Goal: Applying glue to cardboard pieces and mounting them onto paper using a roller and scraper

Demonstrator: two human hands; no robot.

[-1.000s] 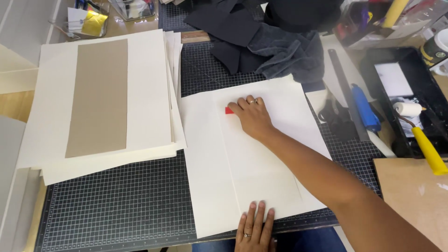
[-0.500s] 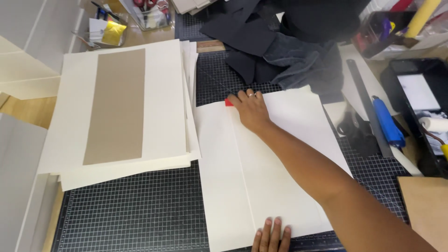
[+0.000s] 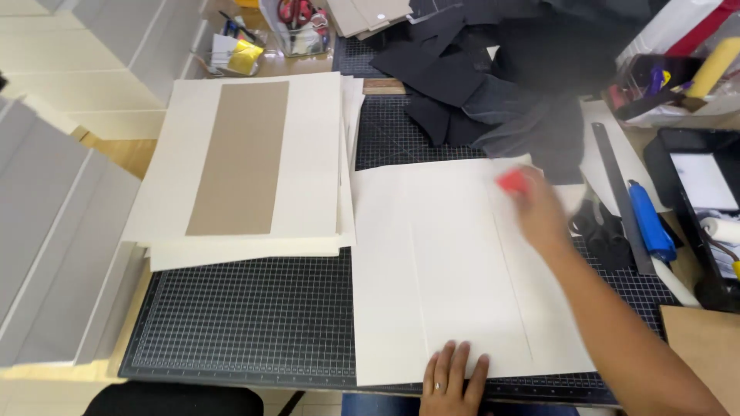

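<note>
Fingers of my left hand [image 3: 451, 379] lie spread and flat on the near edge of the cream sheet [image 3: 455, 270], pinning it to the gridded cutting mat [image 3: 247, 323]; that hand grips nothing. The sheet lies flat on the right half of the mat, with faint fold lines running lengthwise from near to far. Further up, my right hand [image 3: 539, 216] sits on the sheet's far right part, blurred, closed around a small red tool [image 3: 512, 182] whose end shows past the fingers and touches the paper near its far edge.

Left of the sheet, and overlapping the mat's far left part, I see a stack of cream sheets [image 3: 308, 154] with a brown board strip [image 3: 240, 158] lying lengthwise on top. Grey boards [image 3: 54, 223] lean at the far left edge of the view.

Right of my right hand, off the sheet, lie a dark ruler [image 3: 614, 192] and a blue-handled tool [image 3: 649, 222], side by side. Beyond them a black tray [image 3: 671, 154] holds a white roller [image 3: 724, 229].

Farthest off, a heap of black fabric pieces [image 3: 478, 85] covers the mat's far end, just touching the sheet's far right corner, and a clear box with red-handled scissors [image 3: 293, 15] stands behind the stack.
</note>
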